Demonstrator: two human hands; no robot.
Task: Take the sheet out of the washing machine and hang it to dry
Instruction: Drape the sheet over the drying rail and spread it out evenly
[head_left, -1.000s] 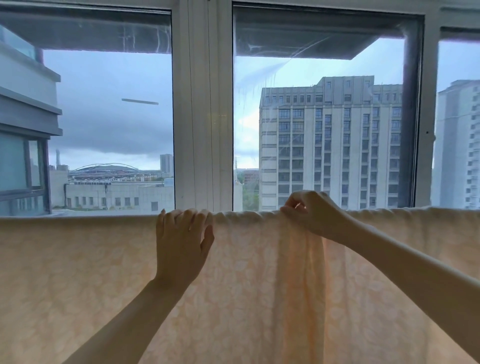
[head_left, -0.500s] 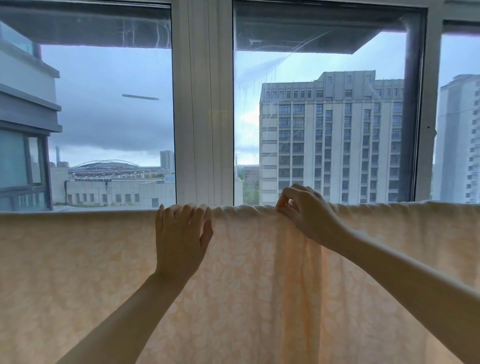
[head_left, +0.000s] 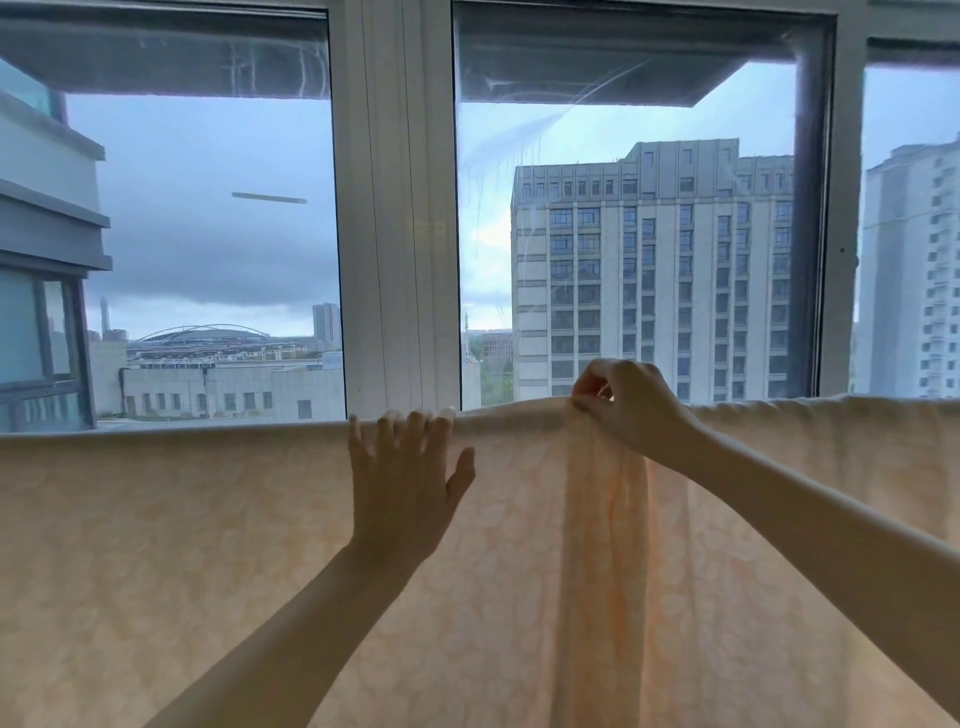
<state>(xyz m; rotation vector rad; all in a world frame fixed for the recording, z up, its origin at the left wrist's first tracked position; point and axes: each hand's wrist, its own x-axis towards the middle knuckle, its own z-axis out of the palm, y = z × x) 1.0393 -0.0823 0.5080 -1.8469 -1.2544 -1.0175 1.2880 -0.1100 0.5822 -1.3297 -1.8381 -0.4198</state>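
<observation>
Smoothing the draped sheet (head_left: 208, 545)
The right hand (head_left: 631, 410) pinches its top fold, seemingly to tug out the pleat (head_left: 605, 545) bunched just below the fingers; the left hand (head_left: 405, 488), fingers straight and spread, rests against the cloth beside, steadying it.

Pale peach patterned sheet (head_left: 208, 545) hangs spread, bunched into a fold below the right hand (head_left: 631, 410) pinching its top edge.

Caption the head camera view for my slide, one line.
Left hand flat against a peach sheet hung before the window; right hand pinches a bunched fold at its top edge.
</observation>
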